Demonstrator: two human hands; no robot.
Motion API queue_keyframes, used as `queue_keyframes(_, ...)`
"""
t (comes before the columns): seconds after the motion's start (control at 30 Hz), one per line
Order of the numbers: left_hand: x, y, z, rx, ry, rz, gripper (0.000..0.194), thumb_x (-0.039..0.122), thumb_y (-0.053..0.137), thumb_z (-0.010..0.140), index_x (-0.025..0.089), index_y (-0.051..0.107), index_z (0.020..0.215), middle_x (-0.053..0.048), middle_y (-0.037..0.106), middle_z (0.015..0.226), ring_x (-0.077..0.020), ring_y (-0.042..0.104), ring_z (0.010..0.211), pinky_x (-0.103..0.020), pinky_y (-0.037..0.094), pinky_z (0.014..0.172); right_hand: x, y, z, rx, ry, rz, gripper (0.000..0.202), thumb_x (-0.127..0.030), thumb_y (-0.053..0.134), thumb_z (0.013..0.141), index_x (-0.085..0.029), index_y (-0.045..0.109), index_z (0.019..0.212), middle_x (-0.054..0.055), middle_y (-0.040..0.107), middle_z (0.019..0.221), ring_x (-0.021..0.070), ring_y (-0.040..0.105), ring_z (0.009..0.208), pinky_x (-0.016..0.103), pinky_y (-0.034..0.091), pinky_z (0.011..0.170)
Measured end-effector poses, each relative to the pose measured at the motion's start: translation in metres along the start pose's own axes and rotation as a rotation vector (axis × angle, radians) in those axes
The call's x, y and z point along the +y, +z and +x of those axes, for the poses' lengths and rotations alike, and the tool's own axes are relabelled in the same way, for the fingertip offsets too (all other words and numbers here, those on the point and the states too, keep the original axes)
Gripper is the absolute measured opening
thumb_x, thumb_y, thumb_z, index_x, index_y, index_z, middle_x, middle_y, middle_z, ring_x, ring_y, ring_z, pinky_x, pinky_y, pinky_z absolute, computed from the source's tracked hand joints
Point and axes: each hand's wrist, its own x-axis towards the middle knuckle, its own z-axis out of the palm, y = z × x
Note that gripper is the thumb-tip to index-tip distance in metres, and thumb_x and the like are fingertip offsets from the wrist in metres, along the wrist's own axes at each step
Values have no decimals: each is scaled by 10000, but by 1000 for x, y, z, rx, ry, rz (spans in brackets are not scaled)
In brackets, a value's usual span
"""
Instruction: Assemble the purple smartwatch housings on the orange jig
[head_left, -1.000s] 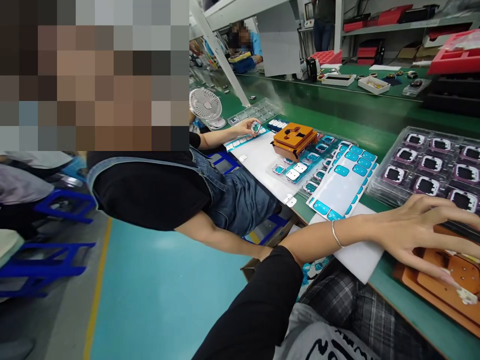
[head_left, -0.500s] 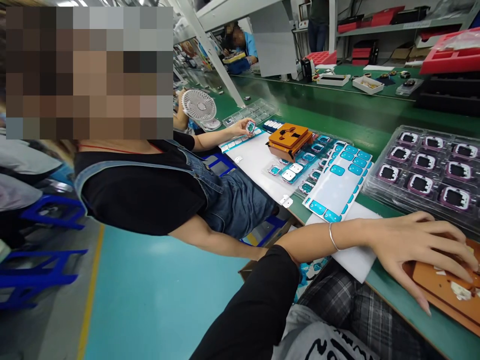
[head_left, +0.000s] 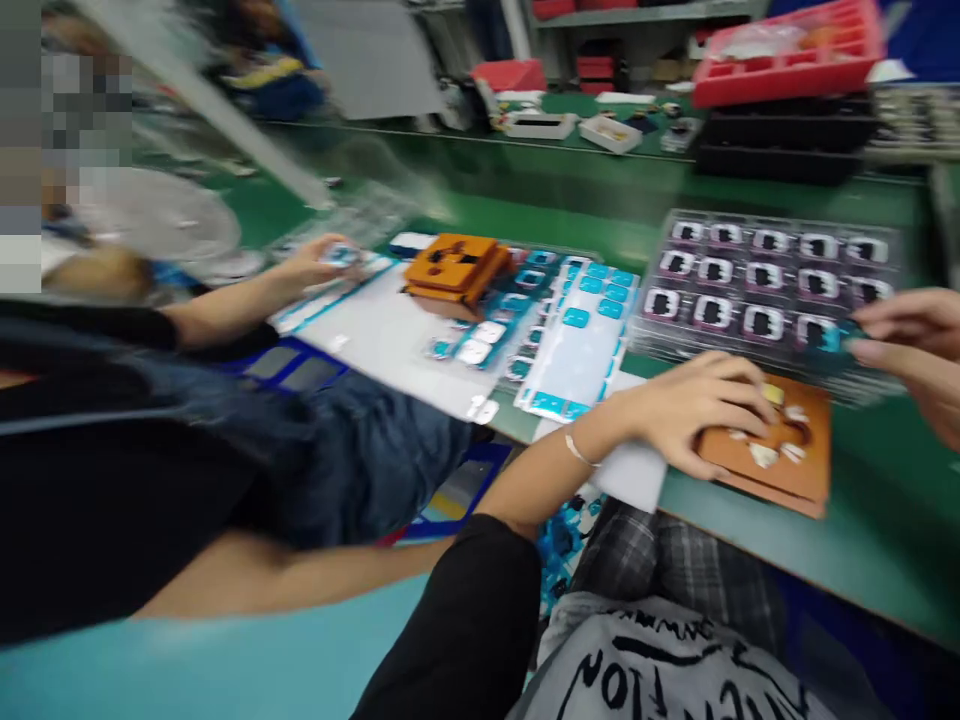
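My left hand (head_left: 701, 410) lies over an orange fixture block (head_left: 802, 480), fingers spread and bent on its top. Small white and yellow pieces sit on the block near my fingertips. At the right edge, my right hand (head_left: 919, 345) pinches a small blue-filmed part (head_left: 831, 337), blurred by motion, at the front right of a clear plastic tray (head_left: 652, 335). Rows of white-framed dark parts fill the tray's pockets. Left of the tray lies a white sheet with blue stickers (head_left: 581, 360).
A co-worker sits at my left, one hand (head_left: 322, 262) holding a small part. Before them stand another orange fixture (head_left: 457, 265) and trays of blue-filmed parts. A red tray (head_left: 795, 60) rests on black trays (head_left: 780, 145) at the back. The bench's front edge runs above my lap.
The view has swung right, bringing the whole orange block and my right hand with the blue-filmed part into sight. My left hand stays on the block.
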Motion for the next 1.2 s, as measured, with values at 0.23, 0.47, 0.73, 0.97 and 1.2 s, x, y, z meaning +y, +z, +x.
queue_keyframes(0.23, -14, -3, -11, 241, 79, -151, 448, 565, 764, 820, 225, 716, 1107, -60, 761, 1096, -275, 569, 1119, -455, 513, 973, -16, 9, 0, -349, 24, 30, 262, -349, 708, 754, -197, 650, 959, 6, 656, 765, 151, 577, 676, 287, 425, 608)
queue_keyframes(0.47, -18, 1, -13, 547, 96, 95, 468, 677, 544, 947, 227, 673, 931, -32, 757, 874, -253, 569, 925, -439, 443, 803, -23, 25, -13, -581, 2, -133, 197, -116, 592, 788, -172, 612, 976, -22, 660, 770, 108, 563, 651, 247, 386, 618)
queue_keyframes(0.73, -10, 2, -7, 531, 174, 131, 396, 599, 531, 961, 233, 660, 881, -30, 755, 866, -251, 547, 920, -445, 410, 805, -18, 35, -16, -541, -160, -398, 54, -106, 645, 816, -152, 632, 842, 11, 626, 819, 146, 546, 766, 280, 361, 713)
queue_keyframes(0.97, -7, 5, -7, 419, 132, 103, 263, 485, 588, 956, 237, 671, 933, -19, 759, 925, -254, 544, 977, -448, 410, 837, -14, 39, -18, -492, -122, -446, 26, -117, 626, 839, -142, 632, 842, 27, 530, 922, 126, 499, 748, 272, 336, 679)
queue_keyframes(1.2, -8, 7, -7, 321, 107, 78, 185, 352, 625, 943, 243, 708, 1068, -18, 772, 983, -254, 580, 1037, -453, 434, 899, -13, 34, -15, -439, -165, -439, 83, -172, 629, 830, -155, 609, 908, 45, 549, 985, 134, 495, 745, 280, 351, 677)
